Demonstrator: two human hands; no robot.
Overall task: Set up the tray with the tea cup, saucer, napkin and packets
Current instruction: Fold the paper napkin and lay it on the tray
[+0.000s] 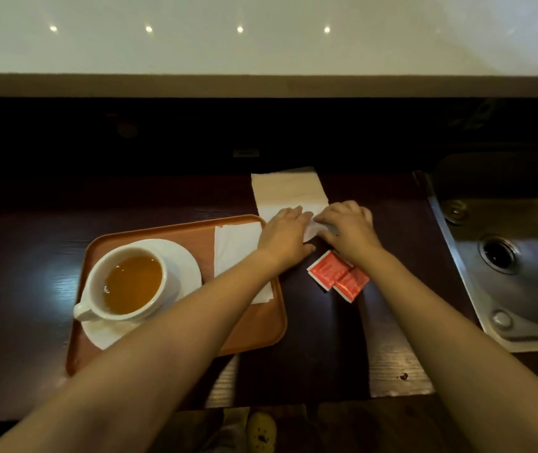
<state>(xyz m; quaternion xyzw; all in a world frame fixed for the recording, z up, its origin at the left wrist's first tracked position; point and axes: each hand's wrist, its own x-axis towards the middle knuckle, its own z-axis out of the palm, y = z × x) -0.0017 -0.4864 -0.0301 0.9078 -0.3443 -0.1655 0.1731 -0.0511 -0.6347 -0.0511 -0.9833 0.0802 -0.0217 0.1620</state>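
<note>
Folding second napkin [288, 191] on desk [32, 256] past tray [254, 331] far right corner. Left hand [285, 232] flat, pressing; right hand [347, 227] pinching fold. Cup [127, 282], saucer [182, 256], first napkin [236, 246] on tray. Packets [338, 279] on desk beside tray right edge. Next, likely: finish crease, lift packets onto tray.

The dark wooden surface [320, 325] carries an orange tray [254, 325]. Right of the tray lie two red packets [338, 275]. Beyond them, a white napkin [288, 191], seemingly unfolded.

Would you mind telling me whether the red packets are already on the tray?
No, the two red packets lie on the dark counter to the right of the orange tray, outside its rim.
</note>
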